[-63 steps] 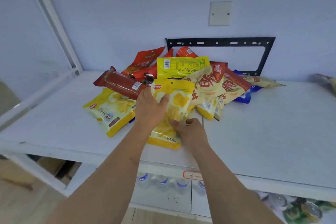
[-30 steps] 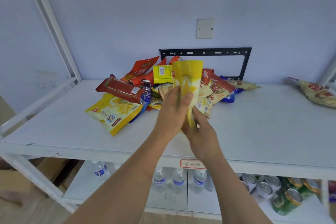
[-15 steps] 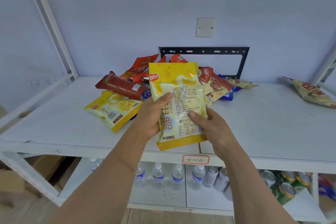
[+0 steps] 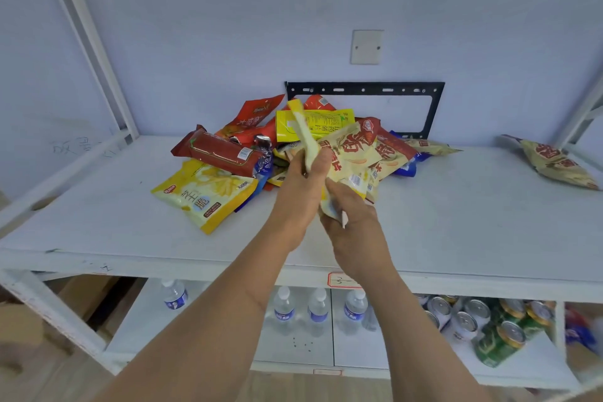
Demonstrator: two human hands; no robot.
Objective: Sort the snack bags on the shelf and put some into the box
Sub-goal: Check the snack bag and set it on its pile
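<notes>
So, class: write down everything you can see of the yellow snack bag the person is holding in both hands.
The yellow snack bag is a glossy, soft plastic pouch, pale yellow with a brighter yellow top edge. It is seen nearly edge-on, upright and leaning left at the top, so its print cannot be read. The left hand holds its middle; the right hand holds its crumpled lower end. It is held above the white shelf, in front of the pile of snack bags.
</notes>
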